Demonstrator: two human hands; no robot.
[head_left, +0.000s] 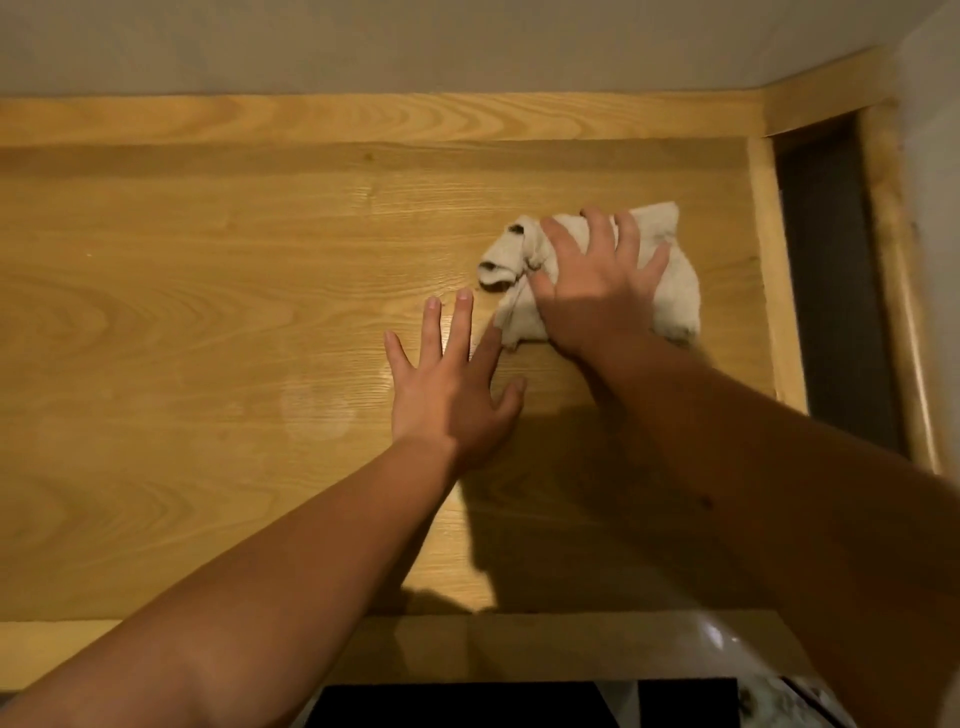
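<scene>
We see a crumpled pale cloth (672, 291) lying on the wooden table (208, 291), in the right half of the frame, a little above the middle. Dark stains show in its bunched folds at its left end. The right hand (597, 291) lies on top of it, palm down. Its fingers are spread wide across the fabric and press it to the wood, and the thumb is set against the bunched folds. The right forearm runs in from the lower right corner.

Just left of the cloth and slightly lower, the left hand (452, 395) rests flat on the bare table with its fingers fanned out, holding nothing. One fingertip reaches the cloth's lower left edge. Its arm stretches in from the lower left.

A pale patch (317, 415) marks the wood left of that hand. A raised wooden rim (363, 117) runs along the table's far edge, under a grey wall (415, 41).
</scene>
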